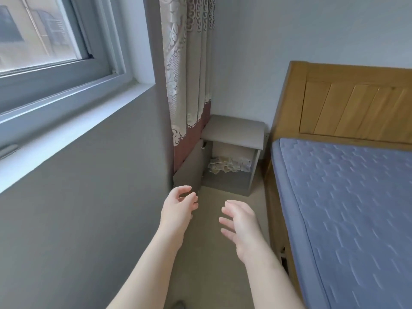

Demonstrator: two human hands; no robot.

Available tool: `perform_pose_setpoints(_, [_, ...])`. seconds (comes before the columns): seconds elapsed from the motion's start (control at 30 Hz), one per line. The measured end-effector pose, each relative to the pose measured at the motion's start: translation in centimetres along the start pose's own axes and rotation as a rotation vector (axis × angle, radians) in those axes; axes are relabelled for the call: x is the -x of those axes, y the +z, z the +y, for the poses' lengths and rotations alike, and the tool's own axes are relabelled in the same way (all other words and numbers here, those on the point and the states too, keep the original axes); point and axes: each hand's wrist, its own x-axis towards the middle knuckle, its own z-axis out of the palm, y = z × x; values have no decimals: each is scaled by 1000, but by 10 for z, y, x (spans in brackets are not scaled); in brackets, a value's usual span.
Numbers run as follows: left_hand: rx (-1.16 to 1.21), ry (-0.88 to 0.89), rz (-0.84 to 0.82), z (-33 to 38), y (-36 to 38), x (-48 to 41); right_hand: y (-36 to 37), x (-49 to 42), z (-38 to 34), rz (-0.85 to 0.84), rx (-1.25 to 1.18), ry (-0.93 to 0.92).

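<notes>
Grey bedside cabinet [233, 130], a small box with a flat top, stands in the room's corner between the patterned cream and maroon curtain [187, 63] and the wooden bed with a blue quilted mattress [345, 208]. In the head view its grey door [189, 168] is swung open to the left, and a heap of crumpled papers [229, 166] lies inside. The left hand [178, 208] hovers by the door's lower edge, fingers loosely curled and holding nothing; whether it touches the door cannot be told. The right hand [240, 224] is spread and empty above the beige floor [211, 253].
</notes>
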Motion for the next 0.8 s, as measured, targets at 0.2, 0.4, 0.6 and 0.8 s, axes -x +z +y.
perform_pose_setpoints(0.2, [1, -18, -67, 29, 60, -157, 14, -144, -64, 94, -32, -43])
perform_pose_setpoints(0.4, [-95, 9, -106, 76, 125, -302, 27, -271, -141, 161, -74, -77])
perform_pose_setpoints(0.6, [-117, -34, -128, 82, 190, -404, 12, -393, -171, 152, -96, -8])
perform_pose_setpoints(0.8, [-111, -106, -4, 58, 261, -517, -9, -532, -188, 40, 38, 92])
